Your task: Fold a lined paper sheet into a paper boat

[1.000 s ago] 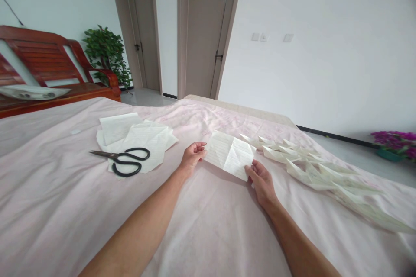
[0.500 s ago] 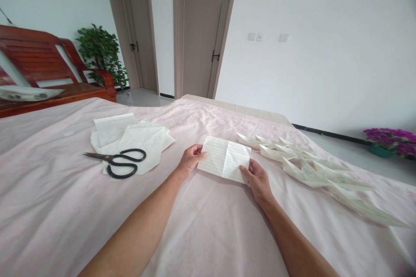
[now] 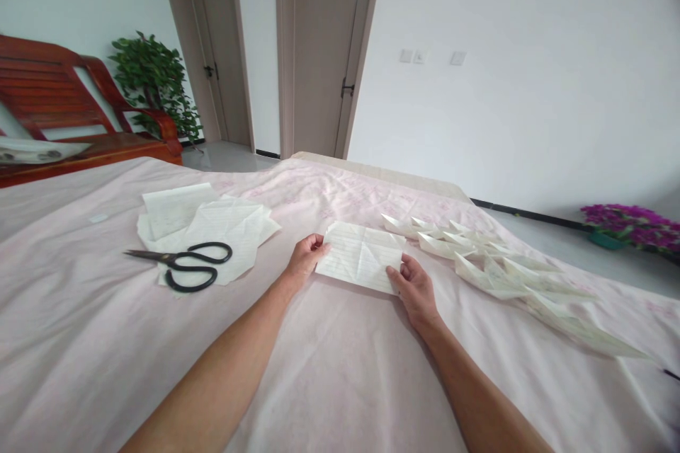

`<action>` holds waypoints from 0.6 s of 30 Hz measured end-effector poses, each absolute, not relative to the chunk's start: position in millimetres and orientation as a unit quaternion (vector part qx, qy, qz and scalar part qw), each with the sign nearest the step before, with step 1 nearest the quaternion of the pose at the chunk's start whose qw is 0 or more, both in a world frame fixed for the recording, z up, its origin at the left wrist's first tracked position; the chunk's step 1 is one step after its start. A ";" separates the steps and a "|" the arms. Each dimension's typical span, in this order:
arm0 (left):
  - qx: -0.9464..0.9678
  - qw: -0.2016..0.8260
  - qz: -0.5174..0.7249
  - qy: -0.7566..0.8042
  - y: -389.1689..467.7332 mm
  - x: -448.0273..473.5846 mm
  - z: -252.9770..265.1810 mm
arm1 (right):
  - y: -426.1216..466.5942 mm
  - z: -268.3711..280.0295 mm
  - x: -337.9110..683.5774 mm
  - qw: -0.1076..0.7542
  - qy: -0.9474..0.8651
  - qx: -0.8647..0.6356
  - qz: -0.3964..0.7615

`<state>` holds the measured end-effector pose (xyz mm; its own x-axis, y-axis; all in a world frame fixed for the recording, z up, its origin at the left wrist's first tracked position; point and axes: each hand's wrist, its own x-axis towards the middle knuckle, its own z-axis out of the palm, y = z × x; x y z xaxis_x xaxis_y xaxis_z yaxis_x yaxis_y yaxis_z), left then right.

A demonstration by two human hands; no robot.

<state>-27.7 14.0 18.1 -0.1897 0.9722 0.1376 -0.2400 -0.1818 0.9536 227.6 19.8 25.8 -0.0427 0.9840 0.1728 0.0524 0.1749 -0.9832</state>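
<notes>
A creased sheet of lined paper [image 3: 361, 257] is held between my two hands, just above the pink cloth. My left hand [image 3: 308, 257] pinches its left edge, thumb on top. At the lower right corner, my right hand [image 3: 415, 288] grips it with the thumb over the face and the fingers curled behind. Fold lines cross the middle of the sheet. Left of my hands lies a pile of lined paper sheets [image 3: 226, 223], with black-handled scissors [image 3: 185, 263] resting partly on it. On the right, several folded paper boats [image 3: 494, 276] sit in a row.
The pink patterned cloth [image 3: 329, 382] is wrinkled and covers the whole surface. A small white scrap [image 3: 98, 218] lies at the left. Beyond are a wooden bench [image 3: 58, 99], a green plant [image 3: 151, 78], two doors and purple flowers [image 3: 632, 223]. A dark thin object [image 3: 671, 374] shows at the right edge.
The view has shifted slightly, so most things appear a little further left. The paper is tilted somewhat flatter, and both hands keep their hold on it.
</notes>
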 end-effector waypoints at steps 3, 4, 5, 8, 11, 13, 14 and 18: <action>0.422 0.471 0.641 0.435 14.5 -28.1 18.1 | 19.0 26.1 226.4 0.530 -0.560 -0.443 0.457; 0.418 0.471 0.643 0.436 14.7 -28.1 18.4 | 18.9 26.0 225.9 0.529 -0.561 -0.434 0.466; 0.414 0.472 0.644 0.436 14.8 -28.0 19.0 | 18.9 25.8 225.6 0.525 -0.563 -0.424 0.477; 0.405 0.481 0.647 0.431 14.3 -27.0 21.3 | 20.0 24.3 225.7 0.514 -0.570 -0.398 0.502; 0.403 0.491 0.650 0.418 12.5 -24.9 24.1 | 21.8 22.3 226.7 0.509 -0.578 -0.396 0.499; 0.403 0.497 0.649 0.411 11.3 -23.6 25.6 | 22.2 21.6 227.1 0.508 -0.583 -0.399 0.494; 0.405 0.500 0.647 0.409 10.9 -23.0 26.2 | 22.1 21.6 227.1 0.507 -0.585 -0.401 0.491; 0.427 0.510 0.629 0.402 10.2 -21.7 26.6 | 19.8 23.0 226.5 0.510 -0.583 -0.410 0.482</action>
<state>-21.7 10.2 26.6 -0.1148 0.9853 0.1267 -0.2988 -0.1559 0.9415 226.5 19.8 23.0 -0.1438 0.9693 0.1993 -0.0135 0.1994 -0.9798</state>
